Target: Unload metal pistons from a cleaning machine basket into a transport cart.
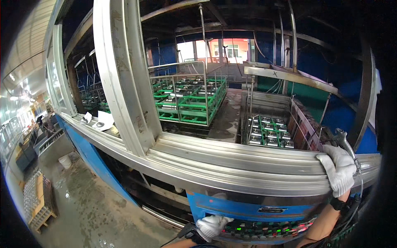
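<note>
My left hand (213, 227), in a white knit glove, is at the left end of a control panel (269, 228) with rows of buttons and green and red lights. A finger stretches right toward the buttons; whether it touches one is hard to see. My right hand (340, 168), also white-gloved, rests on the aluminium sill (256, 167) with thumb apart and fingers bent over the far side. Right beside it stands a metal spray-gun-like handle (343, 139) with a hose; I see no clear grip on it.
Beyond the sill, a green rack frame (209, 108) of metal parts hangs from rods. A smaller rack (269, 131) sits in a tank at the right, under a metal beam (289, 77). An upright post (124, 74) blocks the left. Stacked parts on a pallet (39, 202) stand on the wet floor.
</note>
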